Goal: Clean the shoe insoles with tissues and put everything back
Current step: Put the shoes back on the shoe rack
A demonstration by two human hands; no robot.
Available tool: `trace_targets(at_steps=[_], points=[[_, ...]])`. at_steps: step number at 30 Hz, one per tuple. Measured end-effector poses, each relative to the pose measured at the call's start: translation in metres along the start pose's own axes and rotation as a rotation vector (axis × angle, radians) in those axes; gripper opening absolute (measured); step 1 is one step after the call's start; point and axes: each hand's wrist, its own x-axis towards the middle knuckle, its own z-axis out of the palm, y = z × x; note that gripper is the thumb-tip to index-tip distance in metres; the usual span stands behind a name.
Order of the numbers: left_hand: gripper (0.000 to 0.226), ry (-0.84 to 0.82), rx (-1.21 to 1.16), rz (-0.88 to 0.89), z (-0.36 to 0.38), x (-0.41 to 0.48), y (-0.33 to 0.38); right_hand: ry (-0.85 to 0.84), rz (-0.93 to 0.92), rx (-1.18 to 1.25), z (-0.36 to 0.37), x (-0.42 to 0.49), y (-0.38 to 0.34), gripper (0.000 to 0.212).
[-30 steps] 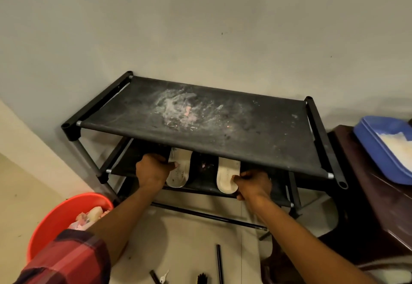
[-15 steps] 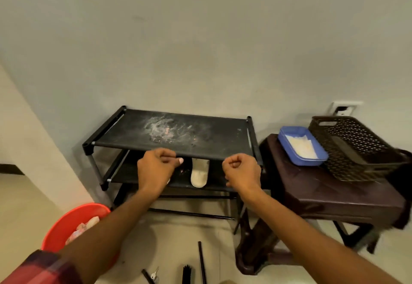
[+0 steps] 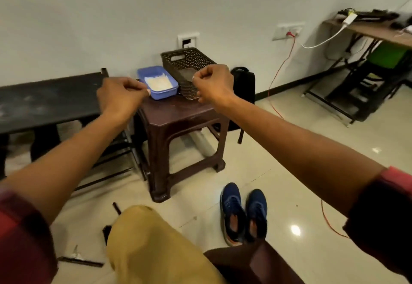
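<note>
My left hand [image 3: 120, 97] and my right hand [image 3: 214, 83] are raised in front of me with curled fingers and hold nothing. Between and behind them, a blue tray [image 3: 142, 75] with white tissues sits on a dark brown plastic stool [image 3: 178, 116], next to a brown perforated basket [image 3: 185, 61]. The black shoe rack [image 3: 44, 101] stands at the left; no insoles show in this view. A pair of blue shoes [image 3: 243, 212] stands on the tiled floor in front of the stool.
A black backpack [image 3: 245, 83] leans behind the stool. A red cable [image 3: 278, 72] runs from a wall socket across the floor. A desk [image 3: 367, 29] stands at the far right. Black rods [image 3: 80, 261] lie on the floor by my knee [image 3: 156, 250].
Both hands let go of the insoles on the rack's lower shelf and rose with curled fingers. My view swung right, from the rack to the stool, the shoes and the desk.
</note>
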Motion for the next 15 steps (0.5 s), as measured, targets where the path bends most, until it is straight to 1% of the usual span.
trace_targets(at_steps=[4, 6, 10, 12, 15], points=[[0.011, -0.076, 0.033, 0.006, 0.074, -0.007, 0.007, 0.055, 0.035, -0.016, -0.034, 0.025, 0.053, 0.013], [0.01, -0.136, 0.062, -0.021, 0.119, -0.017, -0.001, 0.065, 0.102, 0.003, -0.048, 0.028, 0.093, 0.013], [0.006, -0.301, 0.102, -0.134, 0.224, -0.053, -0.042, 0.076, 0.288, 0.014, -0.07, 0.023, 0.208, 0.01], [0.003, -0.379, 0.159, -0.201, 0.282, -0.081, -0.071, 0.077, 0.417, 0.006, -0.078, 0.013, 0.275, 0.008], [0.005, -0.46, 0.265, -0.278, 0.355, -0.128, -0.125, 0.046, 0.561, -0.093, -0.085, -0.02, 0.37, 0.011]])
